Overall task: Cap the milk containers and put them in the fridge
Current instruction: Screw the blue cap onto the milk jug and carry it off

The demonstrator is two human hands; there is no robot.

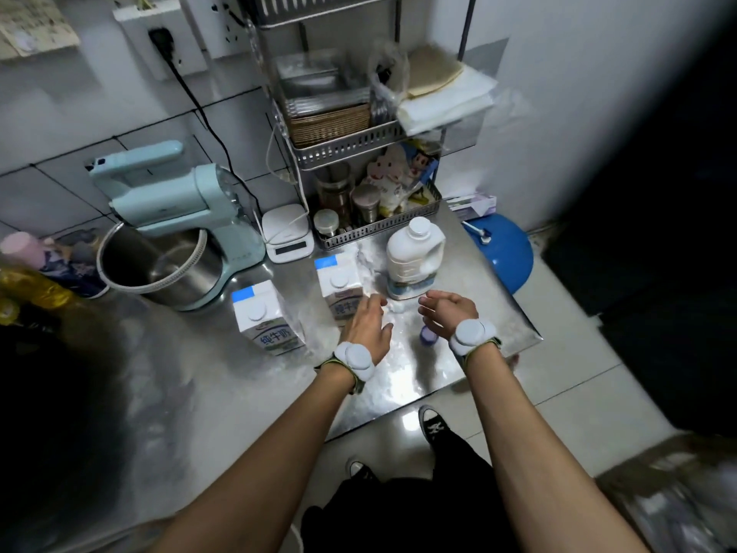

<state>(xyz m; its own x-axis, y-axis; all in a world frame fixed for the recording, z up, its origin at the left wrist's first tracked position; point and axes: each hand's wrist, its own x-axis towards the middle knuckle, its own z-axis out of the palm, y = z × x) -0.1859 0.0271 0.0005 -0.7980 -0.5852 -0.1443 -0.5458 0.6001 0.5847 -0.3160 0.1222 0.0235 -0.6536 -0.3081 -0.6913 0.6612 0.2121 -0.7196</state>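
Two white milk cartons with round white caps stand on the steel counter [207, 397]: one carton [266, 322] at the left, a second carton [339, 286] further right. A white plastic milk jug [412, 259] with a white cap stands behind my hands. My left hand [369, 325] hovers beside the second carton, fingers loosely apart, holding nothing. My right hand [448, 311] hangs in front of the jug, fingers curled apart, empty. A small bluish round thing [427, 336] lies on the counter under my right wrist, partly hidden.
A pale blue stand mixer [171, 201] with a steel bowl [159, 265] stands at the left. Behind it are a white scale [288, 233] and a wire rack [359, 153] of jars. A blue basin [504, 253] sits off the counter's right edge.
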